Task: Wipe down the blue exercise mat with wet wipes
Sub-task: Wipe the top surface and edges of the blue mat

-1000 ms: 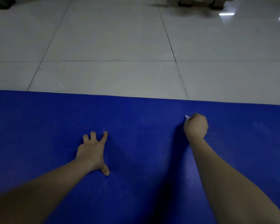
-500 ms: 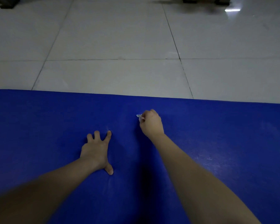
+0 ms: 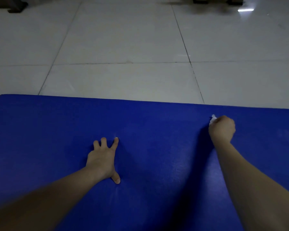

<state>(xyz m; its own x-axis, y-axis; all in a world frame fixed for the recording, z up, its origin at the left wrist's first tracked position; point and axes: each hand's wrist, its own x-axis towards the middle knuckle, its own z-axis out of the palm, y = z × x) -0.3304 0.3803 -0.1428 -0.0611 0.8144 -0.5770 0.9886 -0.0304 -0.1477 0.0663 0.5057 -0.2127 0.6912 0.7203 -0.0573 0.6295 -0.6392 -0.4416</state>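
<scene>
The blue exercise mat (image 3: 157,130) fills the lower half of the view, its far edge running across the middle and its far left corner showing. My left hand (image 3: 103,160) presses flat on the mat with fingers spread, left of centre. My right hand (image 3: 222,129) is curled into a fist on the mat near the far edge at the right. It grips a white wet wipe (image 3: 213,120), of which only a small tuft sticks out past the knuckles.
Beyond the mat lies a pale tiled floor (image 3: 123,47) with dark grout lines. Dark furniture bases sit at the top left (image 3: 15,5) and top right (image 3: 215,0). A bright light reflection (image 3: 245,9) glints on the tiles.
My right hand swept the wipe left toward the mat's centre, then back right to near where it began. My left hand stayed pressed in place.
</scene>
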